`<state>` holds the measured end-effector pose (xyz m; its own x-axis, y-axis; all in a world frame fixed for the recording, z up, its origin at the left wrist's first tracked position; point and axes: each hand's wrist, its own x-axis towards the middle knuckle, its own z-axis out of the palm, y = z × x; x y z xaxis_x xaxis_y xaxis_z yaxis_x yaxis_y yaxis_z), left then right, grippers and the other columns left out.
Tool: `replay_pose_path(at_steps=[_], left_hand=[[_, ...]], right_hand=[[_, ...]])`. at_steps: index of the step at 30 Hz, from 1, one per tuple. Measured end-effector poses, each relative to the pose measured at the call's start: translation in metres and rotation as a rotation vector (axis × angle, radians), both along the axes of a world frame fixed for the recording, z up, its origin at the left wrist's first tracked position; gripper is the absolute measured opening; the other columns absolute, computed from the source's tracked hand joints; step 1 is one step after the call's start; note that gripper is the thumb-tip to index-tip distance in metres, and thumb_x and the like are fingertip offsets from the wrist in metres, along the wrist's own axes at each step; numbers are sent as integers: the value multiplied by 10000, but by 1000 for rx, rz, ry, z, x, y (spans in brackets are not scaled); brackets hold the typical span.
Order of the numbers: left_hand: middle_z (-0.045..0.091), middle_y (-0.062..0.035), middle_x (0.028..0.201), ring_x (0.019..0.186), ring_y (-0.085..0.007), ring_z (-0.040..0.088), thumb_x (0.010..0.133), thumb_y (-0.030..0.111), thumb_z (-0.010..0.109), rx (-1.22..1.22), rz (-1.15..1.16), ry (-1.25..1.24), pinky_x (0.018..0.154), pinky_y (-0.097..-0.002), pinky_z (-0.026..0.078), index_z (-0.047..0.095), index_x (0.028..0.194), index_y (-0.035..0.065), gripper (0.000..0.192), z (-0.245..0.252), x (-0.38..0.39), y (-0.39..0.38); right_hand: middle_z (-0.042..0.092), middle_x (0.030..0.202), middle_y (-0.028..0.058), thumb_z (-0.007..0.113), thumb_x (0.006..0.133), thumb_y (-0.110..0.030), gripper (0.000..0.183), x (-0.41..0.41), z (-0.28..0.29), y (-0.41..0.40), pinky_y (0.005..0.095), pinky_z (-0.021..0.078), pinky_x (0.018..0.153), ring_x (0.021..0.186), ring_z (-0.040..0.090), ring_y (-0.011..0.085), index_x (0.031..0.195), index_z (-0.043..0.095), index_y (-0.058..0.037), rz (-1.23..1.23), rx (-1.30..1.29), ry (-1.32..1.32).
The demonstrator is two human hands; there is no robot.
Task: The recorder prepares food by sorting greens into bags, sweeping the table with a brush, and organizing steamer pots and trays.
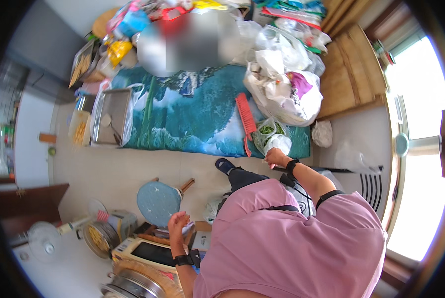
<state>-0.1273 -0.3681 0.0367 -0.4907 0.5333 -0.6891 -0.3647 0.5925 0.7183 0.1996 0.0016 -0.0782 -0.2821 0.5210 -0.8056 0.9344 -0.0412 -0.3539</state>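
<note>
My right hand (276, 157) is at the table's near edge, its fingers closed on a white plastic bag (279, 143). Beside that bag lies a clear plastic bag of green vegetables (269, 129). A red bench brush (246, 116) rests just left of them on the teal patterned tablecloth (192, 119). My left hand (178, 220) hangs low near a round stool with a blue cover (159, 203); its fingers are loosely curled and hold nothing visible. On the table's left side stands a metal tray (112, 115) with a ladle (108, 122) in it.
Large white plastic bags (286, 93) crowd the table's right side, near a wooden cabinet (351, 70). More bags are heaped along the far side, partly blurred. Behind my left hand are a microwave oven (151, 253), steel pots (133, 285) and a standing fan (45, 244). A slippered foot (225, 165) is beside the table.
</note>
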Motion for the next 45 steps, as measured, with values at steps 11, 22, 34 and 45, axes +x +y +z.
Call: replay_pose_path(at_steps=[11,22,34,45], left_hand=[[618,-70,923,806,-134,577,803,182,648,-17,-320,-60,749,-260,455,576,1061,-14,331,-11,-13,31],[604,-16,652,604,-97,550,787,198,645,-142,34,221,566,-263,442,645,749,47,156,-67,46,-178],[659,-139,743,711,-259,647,631,224,768,-502,1094,441,649,-343,493,643,741,37,250,-64,252,-316],[646,-179,888,859,-331,616,587,280,767,-1213,1436,489,777,-400,473,635,919,0,454,-43,334,-441]], right_hand=[[654,577,44,574,805,-256,252,93,12,-99,277,537,543,506,646,143,723,668,-37,-444,41,39],[633,675,75,605,696,-278,139,127,-88,-75,398,474,563,654,629,264,670,650,-149,1019,343,250],[610,729,92,548,848,-156,100,-122,19,-38,253,431,455,569,615,182,824,545,-59,422,-238,-47],[626,770,96,554,857,-162,176,-172,41,-79,288,496,539,600,637,203,967,607,-35,740,-228,34]])
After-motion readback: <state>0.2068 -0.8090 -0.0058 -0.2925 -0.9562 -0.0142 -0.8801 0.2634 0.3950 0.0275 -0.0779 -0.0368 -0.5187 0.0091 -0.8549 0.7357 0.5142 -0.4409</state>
